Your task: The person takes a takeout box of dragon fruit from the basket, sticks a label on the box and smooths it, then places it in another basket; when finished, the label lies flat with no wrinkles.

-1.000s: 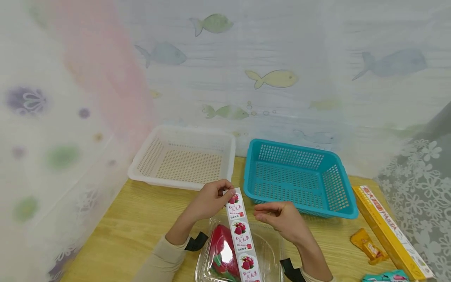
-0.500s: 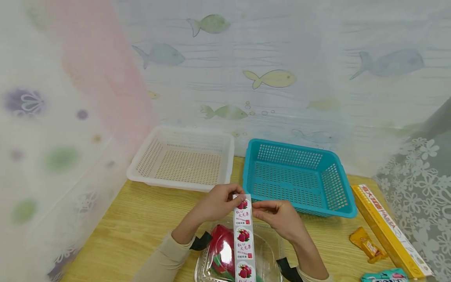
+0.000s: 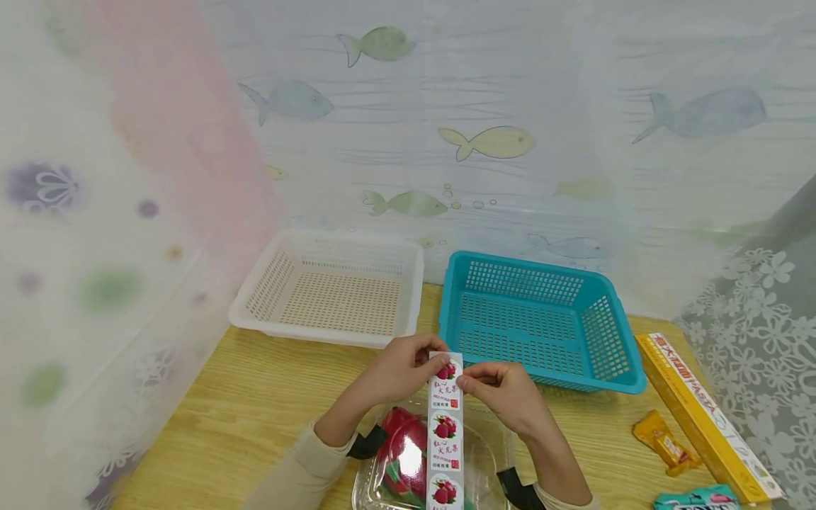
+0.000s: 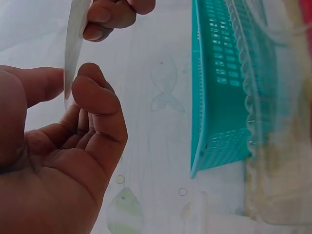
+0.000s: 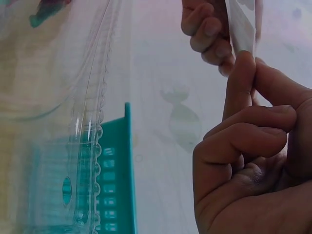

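- You hold a long white paper strip of stickers printed with magenta fruit (image 3: pixel 445 432) above the near edge of the surface; its lower end leaves the view.
- Your left hand (image 3: pixel 400 370) pinches the strip's upper left corner between thumb and fingers.
- Your right hand (image 3: pixel 513 398) pinches the strip's right edge, just below the top, between thumb and forefinger.
- Handling, by judgement: the strip is light, thin and flexible, apt to curl or crease; take it by its margins, off the printed labels, with slight pressure.
- Beneath the strip, a clear plastic lidded container (image 3: pixel 362 489) encloses a red-and-green fruit-shaped object (image 3: pixel 398 439); you cannot tell whether the strip touches the lid.
- Edges: a turquoise perforated plastic basket (image 3: pixel 535 265) and a white perforated plastic basket (image 3: pixel 319 336) line the back edge of the wooden table (image 3: pixel 210 425), their near rims just beyond your fingers.
- A long yellow-and-white box (image 3: pixel 707 418) follows the right edge, an orange packet (image 3: pixel 666 443) beside it.
- Sideways movement has most room, by judgement, toward the left edge.
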{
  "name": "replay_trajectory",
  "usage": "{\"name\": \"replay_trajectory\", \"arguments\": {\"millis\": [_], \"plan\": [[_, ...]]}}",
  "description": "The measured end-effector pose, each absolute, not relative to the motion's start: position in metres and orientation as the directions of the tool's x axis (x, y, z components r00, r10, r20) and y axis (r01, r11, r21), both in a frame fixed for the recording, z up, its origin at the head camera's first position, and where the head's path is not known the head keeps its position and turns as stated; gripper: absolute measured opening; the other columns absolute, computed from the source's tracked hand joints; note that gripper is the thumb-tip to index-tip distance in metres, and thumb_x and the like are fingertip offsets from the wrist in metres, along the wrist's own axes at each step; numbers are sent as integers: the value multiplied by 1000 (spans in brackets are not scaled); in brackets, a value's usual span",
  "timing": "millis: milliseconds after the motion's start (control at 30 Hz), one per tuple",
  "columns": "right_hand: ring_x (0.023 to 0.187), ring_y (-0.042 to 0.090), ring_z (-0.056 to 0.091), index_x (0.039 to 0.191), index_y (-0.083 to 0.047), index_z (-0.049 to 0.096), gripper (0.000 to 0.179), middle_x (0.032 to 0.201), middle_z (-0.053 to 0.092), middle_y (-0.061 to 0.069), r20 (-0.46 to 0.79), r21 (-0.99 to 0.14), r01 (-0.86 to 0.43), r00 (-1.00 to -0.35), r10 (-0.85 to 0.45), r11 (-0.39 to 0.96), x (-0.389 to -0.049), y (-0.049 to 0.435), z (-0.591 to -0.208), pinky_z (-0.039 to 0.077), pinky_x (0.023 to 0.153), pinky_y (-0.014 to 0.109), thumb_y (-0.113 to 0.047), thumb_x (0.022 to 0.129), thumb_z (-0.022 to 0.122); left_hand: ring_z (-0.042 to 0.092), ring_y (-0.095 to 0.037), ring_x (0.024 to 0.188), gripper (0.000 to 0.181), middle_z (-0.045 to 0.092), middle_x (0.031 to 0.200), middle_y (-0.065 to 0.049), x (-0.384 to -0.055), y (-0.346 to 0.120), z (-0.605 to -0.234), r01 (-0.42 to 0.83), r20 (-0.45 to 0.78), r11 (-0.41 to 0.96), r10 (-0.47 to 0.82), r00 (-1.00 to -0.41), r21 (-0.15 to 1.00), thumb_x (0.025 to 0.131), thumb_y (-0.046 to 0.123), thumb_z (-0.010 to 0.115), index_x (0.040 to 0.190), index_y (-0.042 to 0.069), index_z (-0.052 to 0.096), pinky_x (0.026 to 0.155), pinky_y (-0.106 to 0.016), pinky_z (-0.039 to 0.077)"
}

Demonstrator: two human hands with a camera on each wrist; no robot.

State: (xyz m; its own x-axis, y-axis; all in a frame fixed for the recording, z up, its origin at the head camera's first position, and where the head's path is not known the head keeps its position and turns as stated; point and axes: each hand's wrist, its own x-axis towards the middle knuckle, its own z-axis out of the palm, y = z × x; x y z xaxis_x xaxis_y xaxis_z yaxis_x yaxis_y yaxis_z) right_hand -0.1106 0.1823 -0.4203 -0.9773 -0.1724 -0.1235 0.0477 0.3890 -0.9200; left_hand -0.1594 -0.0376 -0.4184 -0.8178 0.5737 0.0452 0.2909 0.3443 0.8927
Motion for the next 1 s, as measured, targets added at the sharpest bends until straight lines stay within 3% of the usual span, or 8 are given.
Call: {"name": "replay_trajectory", "arguments": {"millis": [233, 400, 633, 733, 1000], "plan": [[94, 13, 69, 108, 1, 75, 27, 98, 78, 7, -136, -937, 95, -986, -100, 336, -111, 180, -420, 54, 82, 30, -23, 96, 72, 55, -9, 64, 24, 61, 76, -3, -145, -50, -426, 172, -21, 269, 591, -806, 948, 107, 26, 56, 103, 4, 66, 55, -21, 46], [94, 12, 67, 108, 1, 75, 26, 93, 77, 2, -161, -942, 135, -985, -63, 306, -112, 180, -418, 54, 81, 32, -22, 96, 72, 56, -10, 65, 21, 62, 75, -2, -134, -56, -429, 127, -43, 229, 617, -786, 965, 107, 23, 55, 103, 6, 68, 55, -19, 47], [57, 8, 37, 108, 6, 73, 28, 68, 59, -5, -162, -953, 142, -985, -55, 266, -113, 179, -414, 36, 54, 24, -20, 97, 71, 55, -4, 64, 21, 61, 75, 2, -127, -58, -428, 137, -53, 251, 626, -778, 958, 107, 25, 56, 104, 9, 69, 55, -18, 46], [52, 8, 35, 108, 6, 72, 27, 62, 53, -6, -163, -958, 147, -986, -45, 246, -114, 178, -413, 36, 53, 23, -18, 97, 71, 55, -5, 64, 20, 62, 76, 2, -126, -58, -427, 120, -60, 238, 633, -772, 964, 106, 22, 56, 104, 7, 69, 57, -18, 48], [48, 6, 32, 109, 10, 70, 27, 64, 58, -9, -135, -976, 128, -990, -28, 176, -115, 174, -409, 33, 50, 21, -14, 98, 69, 54, -6, 65, 21, 62, 77, -1, -124, -58, -425, 117, -51, 215, 642, -765, 970, 105, 22, 59, 101, 4, 68, 58, -18, 47]]}}
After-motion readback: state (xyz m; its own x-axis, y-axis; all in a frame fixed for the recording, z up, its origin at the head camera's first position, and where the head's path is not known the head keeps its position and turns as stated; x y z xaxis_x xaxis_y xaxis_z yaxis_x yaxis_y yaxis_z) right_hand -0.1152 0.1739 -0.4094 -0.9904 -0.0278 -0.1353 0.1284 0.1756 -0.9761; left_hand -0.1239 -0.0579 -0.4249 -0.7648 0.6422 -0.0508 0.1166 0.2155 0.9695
